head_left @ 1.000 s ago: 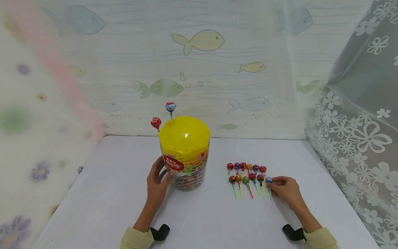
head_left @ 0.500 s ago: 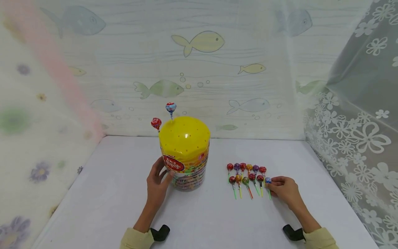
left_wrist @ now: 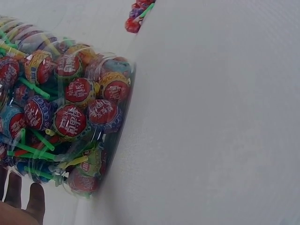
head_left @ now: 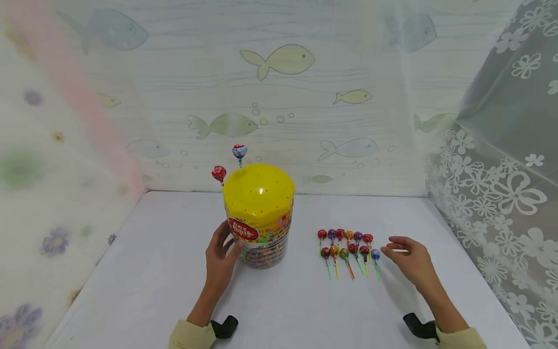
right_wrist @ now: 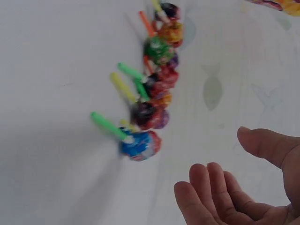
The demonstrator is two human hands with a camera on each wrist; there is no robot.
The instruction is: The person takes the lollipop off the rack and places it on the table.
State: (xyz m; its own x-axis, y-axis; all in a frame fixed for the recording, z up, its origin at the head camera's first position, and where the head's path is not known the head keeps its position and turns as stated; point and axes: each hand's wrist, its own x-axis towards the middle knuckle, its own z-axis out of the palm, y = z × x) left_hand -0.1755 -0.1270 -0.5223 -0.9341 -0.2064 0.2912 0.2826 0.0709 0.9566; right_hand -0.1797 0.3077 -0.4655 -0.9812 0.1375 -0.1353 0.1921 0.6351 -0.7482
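Observation:
A clear plastic jar of wrapped lollipops with a yellow lid dotted with small holes stands upright left of centre. My left hand holds its left side, thumb at the front and fingers farther round. A red lollipop and a blue one stick up at the lid's left and back edge. Right of the jar, several lollipops lie in two rows. My right hand is just right of the front row's end blue lollipop, apart from it, with thumb and fingers spread and nothing between them.
The white tabletop runs back to a fish-patterned curtain. A flowered cloth hangs at the left, and lace netting at the right. Black wrist mounts sit by both sleeves.
My right hand has let go of the blue lollipop at the front row's end and drawn back to the right. The left hand and the jar keep their place.

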